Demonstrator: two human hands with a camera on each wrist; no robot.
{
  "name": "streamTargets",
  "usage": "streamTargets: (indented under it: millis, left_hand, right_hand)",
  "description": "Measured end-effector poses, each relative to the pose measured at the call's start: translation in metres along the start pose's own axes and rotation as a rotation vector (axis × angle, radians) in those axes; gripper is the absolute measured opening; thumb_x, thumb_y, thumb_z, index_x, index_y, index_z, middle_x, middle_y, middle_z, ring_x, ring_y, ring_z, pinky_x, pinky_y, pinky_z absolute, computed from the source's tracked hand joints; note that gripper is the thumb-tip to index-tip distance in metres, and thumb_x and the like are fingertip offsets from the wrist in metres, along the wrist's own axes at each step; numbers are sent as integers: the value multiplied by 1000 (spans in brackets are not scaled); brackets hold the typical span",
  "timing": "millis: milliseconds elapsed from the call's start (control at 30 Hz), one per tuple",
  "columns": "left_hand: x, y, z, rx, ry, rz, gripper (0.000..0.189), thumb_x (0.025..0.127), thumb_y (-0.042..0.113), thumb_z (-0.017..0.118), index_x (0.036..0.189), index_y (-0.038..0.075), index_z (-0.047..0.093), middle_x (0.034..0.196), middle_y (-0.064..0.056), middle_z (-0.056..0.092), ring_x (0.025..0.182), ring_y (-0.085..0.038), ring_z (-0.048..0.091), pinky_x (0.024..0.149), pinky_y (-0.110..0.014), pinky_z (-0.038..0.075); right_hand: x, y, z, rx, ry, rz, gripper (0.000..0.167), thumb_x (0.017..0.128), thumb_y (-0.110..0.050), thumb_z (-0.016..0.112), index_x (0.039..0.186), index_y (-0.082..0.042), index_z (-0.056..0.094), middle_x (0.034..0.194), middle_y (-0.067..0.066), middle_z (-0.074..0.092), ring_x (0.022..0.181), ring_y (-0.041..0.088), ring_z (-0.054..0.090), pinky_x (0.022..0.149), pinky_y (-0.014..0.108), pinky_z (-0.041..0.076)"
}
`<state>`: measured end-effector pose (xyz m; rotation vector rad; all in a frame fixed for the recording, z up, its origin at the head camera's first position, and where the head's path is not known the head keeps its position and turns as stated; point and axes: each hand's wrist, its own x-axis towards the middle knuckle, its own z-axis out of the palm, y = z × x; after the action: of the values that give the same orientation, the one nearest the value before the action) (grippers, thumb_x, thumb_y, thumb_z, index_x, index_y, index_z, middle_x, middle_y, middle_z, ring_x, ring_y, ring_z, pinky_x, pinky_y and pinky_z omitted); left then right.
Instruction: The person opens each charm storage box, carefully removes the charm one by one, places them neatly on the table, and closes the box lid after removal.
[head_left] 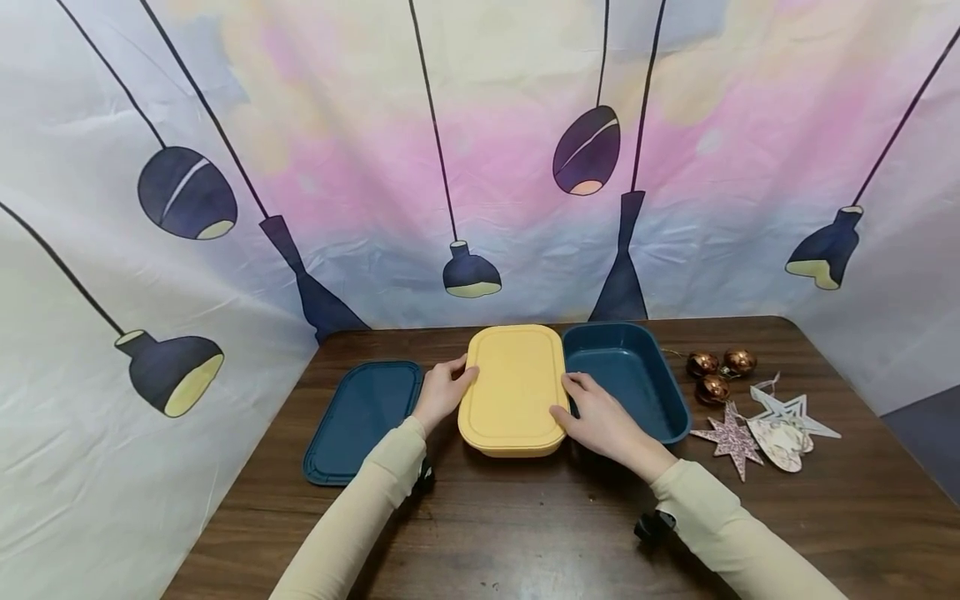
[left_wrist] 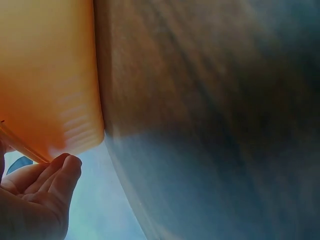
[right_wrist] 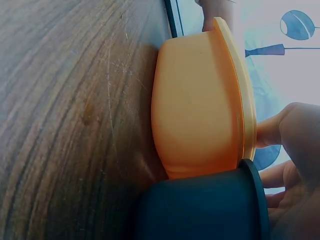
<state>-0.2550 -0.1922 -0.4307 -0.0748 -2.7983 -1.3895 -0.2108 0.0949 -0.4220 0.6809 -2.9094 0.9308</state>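
A yellow rectangular food container (head_left: 513, 385) with a matching lid on it stands on the table. My left hand (head_left: 444, 393) grips its left rim, thumb on the lid edge; in the left wrist view the left hand's fingers (left_wrist: 70, 172) sit just under the rim. From the right side my right hand (head_left: 603, 421) holds the lid edge, thumb on the lid's lower right. The right wrist view shows the container's yellow wall (right_wrist: 195, 105) standing on the tabletop, with the right fingers partly hidden behind a dark blue container's rim (right_wrist: 255, 187).
An open dark blue container (head_left: 618, 379) stands close against the yellow one's right side. A dark blue lid (head_left: 362, 425) lies flat at left. Copper baubles (head_left: 712, 389), a pink glitter star (head_left: 731, 440), a white star (head_left: 793, 414) and a pale patterned ornament (head_left: 780, 442) lie at right.
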Motion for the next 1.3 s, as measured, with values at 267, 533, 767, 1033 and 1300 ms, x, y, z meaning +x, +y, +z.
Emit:
streamTargets:
  millis: [267, 533, 767, 1033, 1300]
  left_hand:
    - [3, -1, 2, -17, 12, -3, 57, 105, 35, 56, 153, 7, 43, 109, -12, 73, 68, -15, 68, 62, -27, 51]
    - [5, 0, 1, 0, 3, -25, 58, 105, 37, 55, 152, 7, 44, 110, -12, 72, 71, -15, 67, 69, -29, 50]
    - [6, -2, 1, 5, -4, 2, 56, 105, 36, 54, 152, 7, 44, 110, -13, 73, 70, -17, 67, 61, -29, 49]
    - [6, -3, -1, 17, -20, -15, 56, 105, 35, 55, 152, 7, 44, 126, -13, 68, 84, -14, 70, 73, -29, 54]
    - [7, 2, -2, 31, -44, 18, 55, 106, 31, 54, 152, 3, 43, 102, -10, 73, 62, -20, 63, 56, -28, 45]
  right_hand:
    - [3, 1, -3, 2, -12, -7, 67, 101, -36, 61, 149, 7, 43, 149, 24, 44, 135, 39, 47, 106, 55, 43]
    - [7, 2, -4, 2, -29, 4, 68, 102, -38, 60, 151, 5, 41, 150, 24, 43, 134, 39, 48, 105, 55, 44]
    - [7, 5, -5, -19, -50, -24, 69, 103, -40, 57, 152, 5, 40, 151, 24, 42, 136, 39, 46, 106, 55, 43]
    - [9, 7, -7, -50, -97, -51, 71, 103, -44, 55, 152, 5, 40, 151, 24, 42, 137, 39, 45, 107, 54, 42]
    - [6, 9, -7, -93, -66, -59, 73, 102, -48, 55, 151, 4, 42, 153, 24, 40, 141, 41, 39, 109, 57, 40]
